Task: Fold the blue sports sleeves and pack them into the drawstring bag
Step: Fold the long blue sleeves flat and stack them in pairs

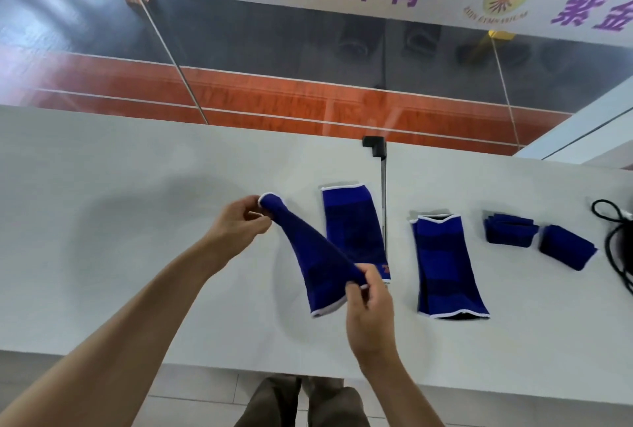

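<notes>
Both hands, left [239,221] and right [368,303], pinch opposite ends of one blue sleeve [315,262] above the white table [102,186]

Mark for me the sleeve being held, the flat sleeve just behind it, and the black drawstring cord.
held sleeve [315,265], head view, middle of its blue fabric between the hands
flat sleeve [352,221], head view, its centre panel
black drawstring cord [608,212], head view, the loop at the right edge

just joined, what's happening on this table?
A person is holding one blue sleeve above the white table, left hand pinching its far end, right hand its near edge. Two more sleeves lie flat, two folded ones sit farther right, near a black drawstring.
</notes>
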A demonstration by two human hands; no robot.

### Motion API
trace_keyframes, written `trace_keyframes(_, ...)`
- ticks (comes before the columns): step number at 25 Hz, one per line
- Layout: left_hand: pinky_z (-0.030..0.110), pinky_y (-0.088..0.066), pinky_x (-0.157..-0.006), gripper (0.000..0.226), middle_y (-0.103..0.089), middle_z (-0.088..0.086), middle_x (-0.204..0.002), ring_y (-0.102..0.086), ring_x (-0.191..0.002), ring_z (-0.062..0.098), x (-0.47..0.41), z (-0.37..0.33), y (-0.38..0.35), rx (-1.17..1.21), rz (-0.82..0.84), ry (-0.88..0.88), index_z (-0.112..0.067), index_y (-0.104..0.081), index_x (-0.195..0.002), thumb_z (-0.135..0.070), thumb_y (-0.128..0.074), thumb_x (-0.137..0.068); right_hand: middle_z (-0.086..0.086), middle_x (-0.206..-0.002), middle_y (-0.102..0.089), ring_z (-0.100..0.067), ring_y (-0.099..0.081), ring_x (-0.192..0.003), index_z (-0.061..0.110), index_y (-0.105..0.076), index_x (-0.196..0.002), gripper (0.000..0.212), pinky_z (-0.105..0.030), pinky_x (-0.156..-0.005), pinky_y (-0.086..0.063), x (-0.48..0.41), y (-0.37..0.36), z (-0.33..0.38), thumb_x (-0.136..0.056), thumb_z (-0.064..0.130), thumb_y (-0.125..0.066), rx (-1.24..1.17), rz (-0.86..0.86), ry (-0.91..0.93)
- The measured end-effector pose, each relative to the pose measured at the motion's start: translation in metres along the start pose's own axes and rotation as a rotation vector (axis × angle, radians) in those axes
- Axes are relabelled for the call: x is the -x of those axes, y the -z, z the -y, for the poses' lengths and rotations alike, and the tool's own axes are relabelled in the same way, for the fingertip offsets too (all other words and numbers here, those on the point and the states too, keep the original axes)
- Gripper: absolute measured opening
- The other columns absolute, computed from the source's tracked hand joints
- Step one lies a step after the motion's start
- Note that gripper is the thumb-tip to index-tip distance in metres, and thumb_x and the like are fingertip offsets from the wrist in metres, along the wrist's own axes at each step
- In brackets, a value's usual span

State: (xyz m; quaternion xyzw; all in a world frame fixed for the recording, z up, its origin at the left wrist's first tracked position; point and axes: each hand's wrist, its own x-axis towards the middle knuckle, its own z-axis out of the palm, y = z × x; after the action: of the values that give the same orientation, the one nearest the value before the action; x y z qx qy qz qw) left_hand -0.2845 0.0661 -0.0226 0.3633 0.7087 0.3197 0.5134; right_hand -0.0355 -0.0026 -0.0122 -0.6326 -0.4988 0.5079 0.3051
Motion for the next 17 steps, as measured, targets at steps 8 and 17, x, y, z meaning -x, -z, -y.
trace_keyframes(8,0.021,-0.051,-0.058,0.007,-0.067,-0.001,-0.086,-0.064,-0.073,0.012,-0.055,-0.067,-0.057,-0.120,0.154,-0.141,-0.018,-0.060,-0.095,-0.025,-0.060,-0.098,-0.004,-0.088,-0.069,-0.019,-0.067,-0.082,0.018,-0.064,-0.097,0.015,-0.035,-0.070,-0.060,-0.037,0.046,-0.019,-0.102,0.016,-0.049,-0.270,-0.161,-0.226)
trace_keyframes(17,0.036,-0.060,-0.072,0.040,-0.060,0.003,-0.111,-0.064,-0.094,0.022,-0.111,-0.096,-0.113,-0.570,0.448,-0.189,-0.035,-0.057,-0.120,-0.010,-0.052,-0.090,0.006,-0.081,-0.070,-0.010,-0.067,-0.068,0.025,-0.057,-0.101,0.006,-0.017,-0.052,-0.049,-0.054,0.054,-0.049,-0.096,0.023,-0.060,0.170,-0.139,-0.294)
